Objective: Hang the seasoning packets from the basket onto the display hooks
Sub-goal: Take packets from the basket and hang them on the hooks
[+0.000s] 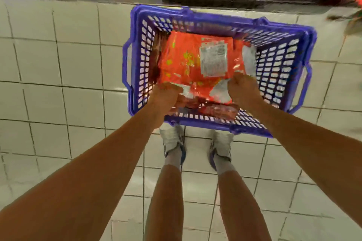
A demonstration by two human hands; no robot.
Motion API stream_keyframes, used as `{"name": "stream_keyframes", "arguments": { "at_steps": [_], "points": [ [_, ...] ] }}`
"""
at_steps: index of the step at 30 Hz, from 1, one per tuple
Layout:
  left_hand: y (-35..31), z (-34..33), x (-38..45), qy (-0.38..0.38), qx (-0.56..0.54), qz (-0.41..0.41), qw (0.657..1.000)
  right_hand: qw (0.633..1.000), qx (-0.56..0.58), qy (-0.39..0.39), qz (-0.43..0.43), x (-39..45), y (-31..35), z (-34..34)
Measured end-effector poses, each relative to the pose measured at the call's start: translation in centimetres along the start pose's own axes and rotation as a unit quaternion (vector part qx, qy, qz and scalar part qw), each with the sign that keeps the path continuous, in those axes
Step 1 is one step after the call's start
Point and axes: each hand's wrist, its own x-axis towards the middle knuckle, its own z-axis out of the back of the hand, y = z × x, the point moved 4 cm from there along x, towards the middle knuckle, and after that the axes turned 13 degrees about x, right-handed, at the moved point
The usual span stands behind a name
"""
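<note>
Fingers of my left hand (166, 94) and right hand (242, 88) curl around orange packets (188, 60) inside the blue basket (282, 60) on the tiled floor (58, 64).

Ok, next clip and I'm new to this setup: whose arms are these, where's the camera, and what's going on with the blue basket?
There is no robot here. A person wears a camera on the head, so the single picture looks down along their own arms and legs. A blue plastic basket stands on the tiled floor in front of their shoes. Inside lie shiny orange-red seasoning packets. Both hands reach into the basket: the left hand and the right hand each grip the near edge of the packets. The picture is blurred, so I cannot count the packets.
</note>
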Motion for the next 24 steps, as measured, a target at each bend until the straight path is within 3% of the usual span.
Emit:
{"name": "stream_keyframes", "arguments": {
  "at_steps": [3, 6, 12, 15, 18, 20, 22, 24],
  "points": [
    [1.2, 0.0, 5.0, -0.009, 0.014, 0.011, 1.000, 0.986, -0.148, 0.040, 0.064, 4.3, 0.6, -3.8],
    [2.2, 0.3, 8.5, -0.030, 0.019, 0.007, 0.999, 0.940, -0.282, 0.093, 0.170, 7.1, 1.3, -7.1],
    [2.6, -0.1, 10.8, -0.025, 0.009, 0.008, 1.000, 0.934, -0.275, 0.110, 0.199, 8.0, 0.7, -7.2],
    [2.5, -0.2, 10.2, -0.013, 0.003, 0.007, 1.000, 0.951, -0.186, 0.137, 0.206, 6.8, 0.5, -5.1],
    [1.7, -0.2, 9.3, -0.013, -0.006, 0.007, 1.000, 0.975, -0.063, 0.088, 0.195, 5.5, 1.2, -2.9],
    [0.7, -0.3, 8.6, -0.017, -0.024, -0.010, 1.000, 0.987, 0.103, 0.086, 0.083, 4.6, 1.6, -1.7],
    [-0.1, -0.6, 8.0, -0.012, -0.030, -0.042, 0.999, 0.938, 0.303, 0.141, -0.094, 3.1, 2.0, -1.9],
    [-0.4, -0.7, 7.6, 0.001, -0.063, -0.066, 0.996, 0.874, 0.405, 0.193, -0.188, 1.5, 2.9, -2.4]
  ]
}}
